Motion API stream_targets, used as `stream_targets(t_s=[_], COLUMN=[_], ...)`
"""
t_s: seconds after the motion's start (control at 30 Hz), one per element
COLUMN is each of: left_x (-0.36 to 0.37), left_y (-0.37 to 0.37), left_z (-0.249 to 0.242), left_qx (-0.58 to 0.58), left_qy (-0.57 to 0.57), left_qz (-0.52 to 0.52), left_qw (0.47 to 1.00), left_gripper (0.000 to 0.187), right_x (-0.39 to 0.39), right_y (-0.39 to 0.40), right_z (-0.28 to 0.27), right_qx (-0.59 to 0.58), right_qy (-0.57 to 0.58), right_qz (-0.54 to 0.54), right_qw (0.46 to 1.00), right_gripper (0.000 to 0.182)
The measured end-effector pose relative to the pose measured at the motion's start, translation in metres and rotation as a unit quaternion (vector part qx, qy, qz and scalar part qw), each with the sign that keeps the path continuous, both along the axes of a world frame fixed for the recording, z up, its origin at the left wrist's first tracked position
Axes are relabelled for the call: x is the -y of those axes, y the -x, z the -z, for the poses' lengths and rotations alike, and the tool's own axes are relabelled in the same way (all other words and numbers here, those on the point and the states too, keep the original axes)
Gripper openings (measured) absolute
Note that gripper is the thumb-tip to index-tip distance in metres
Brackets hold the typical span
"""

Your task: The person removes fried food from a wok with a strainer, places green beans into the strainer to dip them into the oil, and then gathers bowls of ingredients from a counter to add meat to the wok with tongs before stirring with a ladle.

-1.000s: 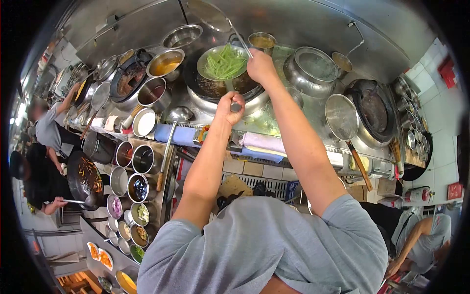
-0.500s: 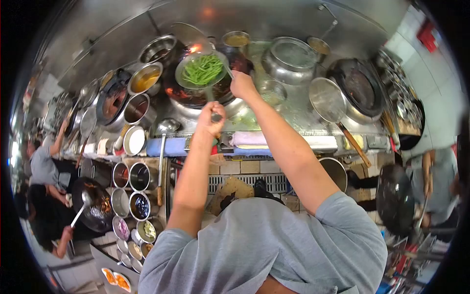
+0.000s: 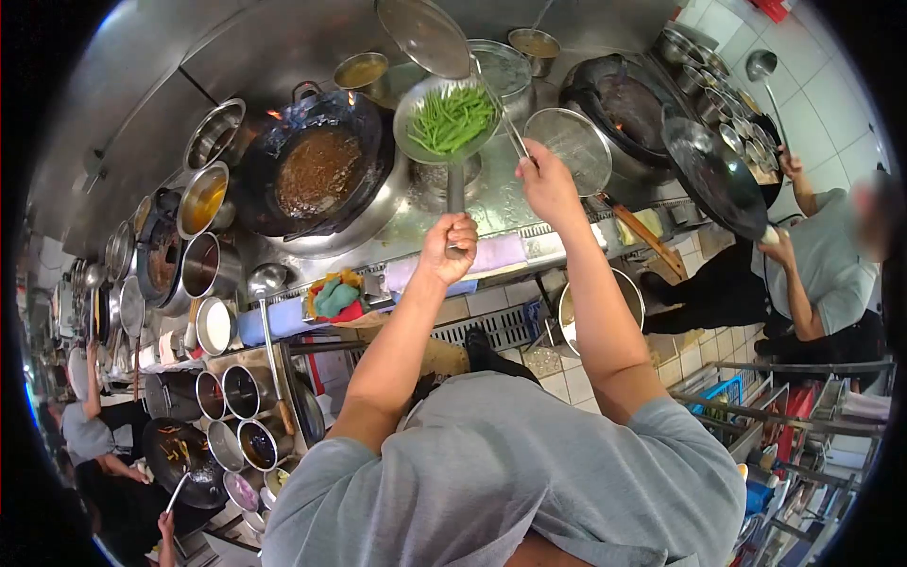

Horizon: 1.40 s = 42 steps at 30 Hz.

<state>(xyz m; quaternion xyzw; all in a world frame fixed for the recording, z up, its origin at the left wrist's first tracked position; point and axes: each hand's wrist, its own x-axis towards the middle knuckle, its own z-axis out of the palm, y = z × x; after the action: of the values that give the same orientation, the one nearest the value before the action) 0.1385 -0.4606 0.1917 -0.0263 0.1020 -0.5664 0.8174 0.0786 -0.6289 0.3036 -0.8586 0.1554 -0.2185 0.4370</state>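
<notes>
On the left, a wok [image 3: 321, 170] held brown liquid, with small flames near its rim. Beside it, the left hand [image 3: 449, 249] had its fingers closed round the handle of a metal scoop [image 3: 406, 118], whose bowl carried green beans [image 3: 452, 118] above the worktop [image 3: 496, 194], clear of the wok. The beans looked already gathered, though not yet set down. The right hand [image 3: 548, 184] had its fingers wrapped round the handle of a skimmer [image 3: 423, 36]; farther right sat a mesh strainer [image 3: 572, 142]
</notes>
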Motion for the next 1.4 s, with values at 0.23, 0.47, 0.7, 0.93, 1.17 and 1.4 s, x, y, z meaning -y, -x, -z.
stream_targets(t_s=[0.23, 0.47, 0.7, 0.93, 1.17, 1.4], left_x=[0.003, -0.005, -0.047, -0.076, -0.112, -0.202], left_y=[0.024, -0.004, 0.015, -0.002, -0.021, 0.029], left_z=[0.082, 0.059, 0.022, 0.033, 0.049, 0.032], left_qx=[-0.014, 0.033, 0.047, 0.004, 0.134, 0.409], left_qy=[-0.115, -0.247, -0.205, -0.152, -0.189, -0.29], left_qz=[0.009, 0.028, 0.078, 0.106, 0.179, 0.334], left_qw=[0.993, 0.968, 0.975, 0.983, 0.956, 0.798], left_gripper=[0.012, 0.016, 0.018, 0.016, 0.017, 0.005], right_x=[0.011, -0.024, -0.055, -0.076, -0.124, -0.214], right_y=[0.022, 0.014, -0.008, 0.006, 0.111, 0.273], right_z=[-0.001, 0.004, 0.08, 0.101, 0.135, 0.193], right_qx=[-0.02, 0.098, 0.014, -0.053, -0.022, 0.117], right_qy=[0.044, 0.044, 0.134, 0.141, -0.143, -0.675], right_qz=[0.011, 0.055, 0.098, 0.141, 0.246, 0.077], right_qw=[0.999, 0.993, 0.986, 0.979, 0.958, 0.724], right_gripper=[0.033, 0.036, 0.033, 0.036, 0.031, 0.024])
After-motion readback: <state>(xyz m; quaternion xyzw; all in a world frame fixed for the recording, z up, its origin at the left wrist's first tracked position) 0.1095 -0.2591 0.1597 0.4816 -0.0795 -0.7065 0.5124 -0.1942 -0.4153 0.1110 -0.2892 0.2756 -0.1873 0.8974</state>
